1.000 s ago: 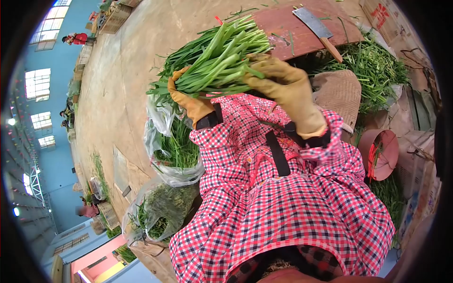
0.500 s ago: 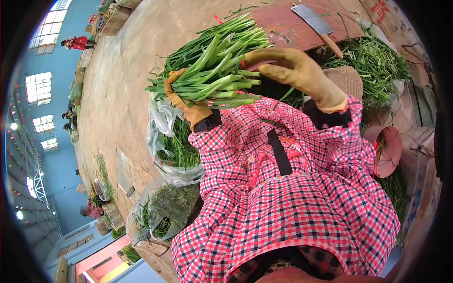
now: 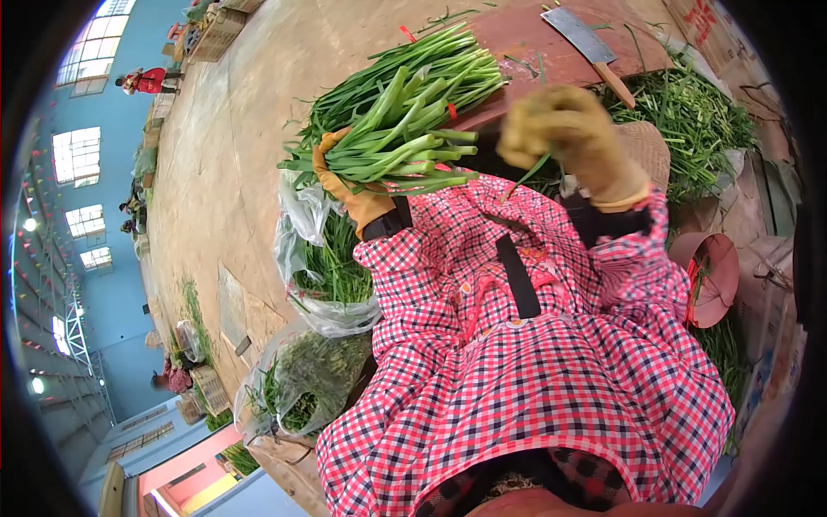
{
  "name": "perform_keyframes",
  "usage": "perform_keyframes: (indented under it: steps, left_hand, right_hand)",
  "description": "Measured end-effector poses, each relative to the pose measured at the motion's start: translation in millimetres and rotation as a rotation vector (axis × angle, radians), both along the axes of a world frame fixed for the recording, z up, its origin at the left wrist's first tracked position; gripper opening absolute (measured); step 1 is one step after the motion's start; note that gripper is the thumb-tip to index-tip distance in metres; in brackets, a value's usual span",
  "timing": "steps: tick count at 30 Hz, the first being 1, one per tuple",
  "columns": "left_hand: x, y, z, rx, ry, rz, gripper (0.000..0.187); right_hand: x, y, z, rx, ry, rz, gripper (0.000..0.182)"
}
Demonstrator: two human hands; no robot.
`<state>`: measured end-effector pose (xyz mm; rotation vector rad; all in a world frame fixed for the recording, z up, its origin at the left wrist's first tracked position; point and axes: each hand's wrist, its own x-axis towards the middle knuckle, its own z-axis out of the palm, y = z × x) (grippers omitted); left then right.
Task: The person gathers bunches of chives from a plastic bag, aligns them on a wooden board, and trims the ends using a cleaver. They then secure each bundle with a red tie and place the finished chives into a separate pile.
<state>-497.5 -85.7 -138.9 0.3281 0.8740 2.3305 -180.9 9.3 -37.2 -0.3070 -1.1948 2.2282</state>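
Observation:
My left hand (image 3: pixel 349 189), in an orange-tan glove, is wrapped round a bunch of long green leafy stalks (image 3: pixel 405 142) with pale cut ends. Bits of red band (image 3: pixel 451 111) show at the stalks. Behind that bunch, at the edge of the red board (image 3: pixel 525 30), lie more of the same stalks (image 3: pixel 461 53). My right hand (image 3: pixel 556 129), also gloved, is apart from the bunch, to its right. Its fingers look curled in and are blurred by motion; whether anything is in them is hidden. A thin green leaf (image 3: pixel 525 179) shows below it.
A cleaver (image 3: pixel 586 39) lies on the board's right side. Loose cut greens (image 3: pixel 689 129) are heaped beyond it. Clear plastic bags of greens (image 3: pixel 332 267) stand by my left arm, and a pink bucket (image 3: pixel 715 280) by my right. A person in red (image 3: pixel 148 81) is far off.
My right hand has drawn away from the bunch to the right, its fingers going from spread to curled. The left hand still holds the stalks, and a red band now shows more fully.

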Motion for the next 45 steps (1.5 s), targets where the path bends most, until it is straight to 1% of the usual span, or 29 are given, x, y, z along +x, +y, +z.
perform_keyframes:
  steps: [1, 2, 5, 8, 9, 11, 12, 13, 15, 16, 17, 18, 20, 22, 24, 27, 30, 31, 32, 33, 34, 35, 37, 39, 40, 41, 43, 44, 45]
  left_hand:
    - [3.7, -3.2, 5.9, -0.045, 0.08, 0.029, 0.025]
    - [3.9, -2.7, 9.9, -0.034, 0.062, -0.003, 0.025]
    - [3.8, -3.3, 13.4, -0.008, 0.034, -0.064, 0.025]
    - [4.3, -7.2, 11.7, 0.0, 0.059, -0.058, 0.026]
    - [4.1, -6.5, 9.6, 0.003, 0.108, -0.042, 0.026]
    - [2.5, -3.9, 4.7, 0.009, 0.206, -0.008, 0.024]
    - [2.9, -4.4, 5.7, 0.02, 0.174, -0.018, 0.024]
    - [2.9, -5.1, 7.3, 0.03, 0.143, -0.028, 0.023]
    - [7.5, -6.5, 15.9, 0.077, 0.021, -0.064, 0.02]
    - [4.4, -7.6, 14.7, 0.187, -0.112, -0.165, 0.017]
    - [-2.0, -9.4, 12.7, 0.297, -0.245, -0.265, 0.015]
    - [-6.1, -10.6, 9.9, 0.407, -0.379, -0.365, 0.012]
    - [-5.2, -10.3, 9.3, 0.438, -0.424, -0.363, 0.015]
    - [-1.6, -8.1, 17.4, 0.488, -0.503, -0.399, 0.017]
    - [0.3, -7.5, 16.8, 0.402, -0.379, -0.277, 0.017]
    - [10.2, -6.7, 18.3, 0.29, -0.165, -0.081, 0.014]
    - [11.1, -5.2, 15.0, 0.137, 0.089, 0.066, 0.014]
    - [10.5, -5.7, 15.6, 0.12, 0.107, 0.072, 0.015]
    - [9.5, -7.0, 15.6, 0.103, 0.126, 0.078, 0.016]
    - [6.8, -7.8, 16.2, 0.089, 0.148, 0.084, 0.017]
    - [3.9, -8.3, 16.7, 0.075, 0.171, 0.09, 0.018]
    - [2.4, -10.4, 15.6, 0.162, 0.004, 0.068, 0.017]
    - [-13.8, -19.5, -1.0, 0.155, 0.038, 0.001, 0.013]
    - [-22.9, -22.4, -13.1, 0.123, 0.143, 0.035, 0.014]
    - [-24.4, -22.5, -13.0, 0.138, 0.124, 0.035, 0.015]
    - [-25.7, -22.5, -11.5, 0.153, 0.105, 0.036, 0.016]
    - [-16.9, -22.1, 7.0, 0.294, -0.16, -0.046, 0.022]
    - [-12.5, -21.8, 16.3, 0.361, -0.298, -0.075, 0.026]
    - [-17.3, -21.8, 14.7, 0.391, -0.35, -0.127, 0.027]
  right_hand:
    - [27.0, 7.3, 0.5, 0.074, -0.089, 0.05, 0.014]
    - [43.5, 9.6, 0.9, 0.145, -0.182, 0.096, 0.012]
    - [10.1, -22.5, 24.1, 0.656, -0.475, -0.339, 0.029]
    - [-23.7, -38.3, 27.0, 0.633, -0.285, -0.262, 0.047]
    - [-32.2, -38.8, 25.4, 0.804, -0.336, -0.275, 0.04]
    - [-42.6, -36.5, 15.8, 1.069, -0.345, -0.363, 0.036]
    - [-48.3, -34.0, 10.4, 1.202, -0.348, -0.407, 0.034]
    - [-56.1, -29.3, 5.3, 1.305, -0.25, -0.468, 0.03]
    - [-57.0, -35.1, 6.0, 1.383, -0.33, -0.508, 0.031]
    - [-56.6, -39.8, 6.6, 1.422, -0.37, -0.527, 0.031]
    - [-56.4, -47.0, 5.5, 1.399, -0.427, -0.521, 0.029]
    - [-58.7, -49.2, -2.0, 1.323, -0.371, -0.533, 0.029]
    - [-63.7, -52.8, -18.1, 1.171, -0.258, -0.553, 0.029]
    - [-70.2, -66.3, -14.6, 0.615, -0.159, -0.458, 0.02]
    - [-78.2, -76.6, -15.9, 0.061, -0.102, -0.366, 0.017]
    - [-89.4, -76.1, -26.3, -0.062, 0.024, -0.445, 0.015]
    - [-69.3, -51.5, -9.4, 0.247, -0.017, -0.563, 0.016]
    - [-60.5, -43.4, -11.5, 0.279, 0.033, -0.627, 0.015]
    - [-46.8, -31.9, -10.1, 0.255, 0.261, -0.576, 0.016]
    - [-27.0, -26.9, -0.9, 0.735, -0.043, -0.804, 0.016]
    - [-1.1, -19.1, -1.6, 0.619, -0.08, -0.922, 0.016]
    - [30.3, -10.5, -3.6, 0.499, -0.122, -1.032, 0.016]
    - [101.2, 16.4, 16.1, 0.21, 0.332, -0.599, 0.02]
    - [179.1, 54.0, -13.1, 0.525, -0.563, -0.785, 0.025]
    - [196.2, 64.9, -21.9, 0.67, -1.023, -0.841, 0.028]
    - [182.5, 59.0, -17.3, 0.851, -1.115, -0.796, 0.029]
    - [122.5, 33.9, 0.4, 1.216, -1.284, -0.685, 0.032]
    - [91.2, 22.1, -3.7, 0.863, -1.029, -0.635, 0.031]
    - [61.8, 12.9, -2.2, 0.702, -0.746, -0.493, 0.031]
